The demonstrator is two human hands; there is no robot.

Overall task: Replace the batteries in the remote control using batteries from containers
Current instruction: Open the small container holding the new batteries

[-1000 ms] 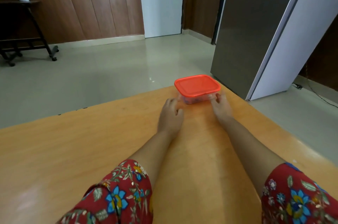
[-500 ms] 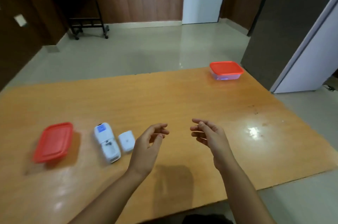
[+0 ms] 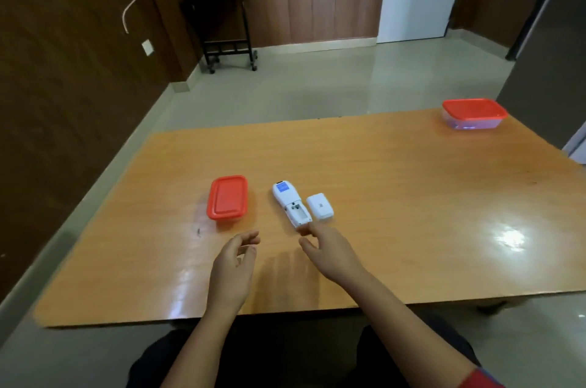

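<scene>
"Were the hands holding anything?"
"No. Low centre, the left hand (image 3: 236,256) and right hand (image 3: 329,249) hovered loosely curled, empty."
"And the remote (image 3: 290,208)?"
"Mid-frame on the bench (image 3: 412,197), compartment open, cover (image 3: 319,205) beside it, near container (image 3: 227,201) shut. I'd have steadied the remote first. The far container (image 3: 473,112) sat upper right."

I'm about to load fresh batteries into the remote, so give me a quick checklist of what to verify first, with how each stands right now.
1. Battery cover off the remote: ok, it lies beside it on the table.
2. Compartment facing up and empty: ok, no batteries show in it.
3. Both hands free: ok, left hand and right hand are open and hold nothing.
4. Near container open: not ok, its red lid is on.
5. Far container open: not ok, lidded at the far right corner.
6. Which container holds fresh batteries: cannot tell.
</scene>
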